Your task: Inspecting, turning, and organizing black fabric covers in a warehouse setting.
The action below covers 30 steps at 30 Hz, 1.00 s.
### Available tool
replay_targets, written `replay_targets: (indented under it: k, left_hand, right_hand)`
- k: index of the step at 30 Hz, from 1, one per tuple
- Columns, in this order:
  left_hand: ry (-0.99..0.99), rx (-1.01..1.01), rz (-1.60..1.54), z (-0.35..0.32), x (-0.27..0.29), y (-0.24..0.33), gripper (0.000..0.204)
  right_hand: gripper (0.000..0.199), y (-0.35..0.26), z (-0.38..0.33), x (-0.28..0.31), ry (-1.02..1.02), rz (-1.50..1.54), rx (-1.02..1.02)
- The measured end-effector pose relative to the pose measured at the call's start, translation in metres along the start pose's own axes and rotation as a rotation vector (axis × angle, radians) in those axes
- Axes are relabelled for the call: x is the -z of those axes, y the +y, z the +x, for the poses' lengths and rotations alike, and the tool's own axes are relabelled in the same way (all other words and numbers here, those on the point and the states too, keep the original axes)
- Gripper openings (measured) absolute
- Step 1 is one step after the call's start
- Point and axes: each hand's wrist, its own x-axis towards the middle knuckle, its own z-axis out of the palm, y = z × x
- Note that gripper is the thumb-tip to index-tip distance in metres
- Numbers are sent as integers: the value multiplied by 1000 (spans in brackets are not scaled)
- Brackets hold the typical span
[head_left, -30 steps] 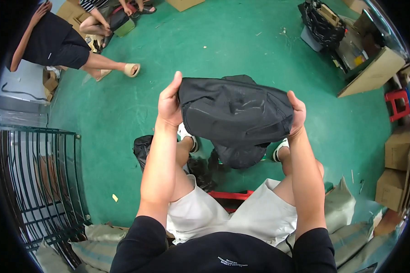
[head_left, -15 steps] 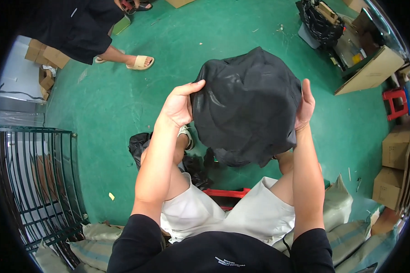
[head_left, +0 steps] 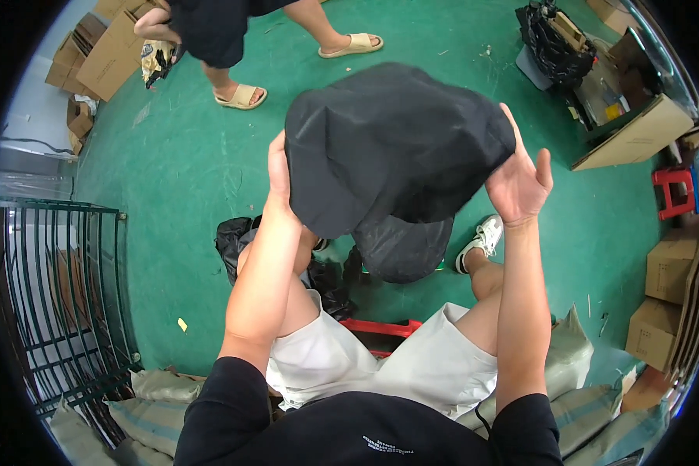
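A large black cloth cover [head_left: 396,144], rounded and loosely creased, is held up in front of me between both hands. My left hand [head_left: 279,175] is closed on its left edge, with most of the fingers hidden behind the cloth. At the right edge my right hand [head_left: 519,186] supports the cover, fingers against the cloth and thumb standing apart. Below the cover, between my knees, shows a smaller rounded black cloth piece [head_left: 404,248]; the raised cover hides its upper part, and I cannot tell whether the two are joined.
Below my hands lie black plastic bags [head_left: 237,241] and a red stool edge [head_left: 380,328]. Another person in tan slippers [head_left: 351,45] stands beyond, near cardboard boxes [head_left: 109,66]. A dark green metal rack [head_left: 62,287] is at left; boxes [head_left: 652,334] and a red stool [head_left: 673,193] are at right.
The cover has tilted and spread leftward, uncovering more of the smaller black piece below. My left hand moved left; the right hand's thumb swung outward. The other person stepped to the right.
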Motion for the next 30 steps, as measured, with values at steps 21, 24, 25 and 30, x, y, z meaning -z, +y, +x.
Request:
replay_targets:
  k: [21, 24, 25, 30]
  left_hand:
    - [401, 285, 131, 15, 14, -14, 23]
    - [432, 268, 110, 15, 16, -15, 22]
    - [468, 249, 125, 16, 16, -17, 22]
    - [505, 116, 224, 18, 21, -38, 27]
  right_hand:
    - [28, 9, 10, 31, 374, -546, -136]
    - [25, 6, 9, 23, 367, -403, -34]
    - [26, 4, 8, 23, 421, -374, -48]
    - [19, 10, 9, 20, 467, -369, -57]
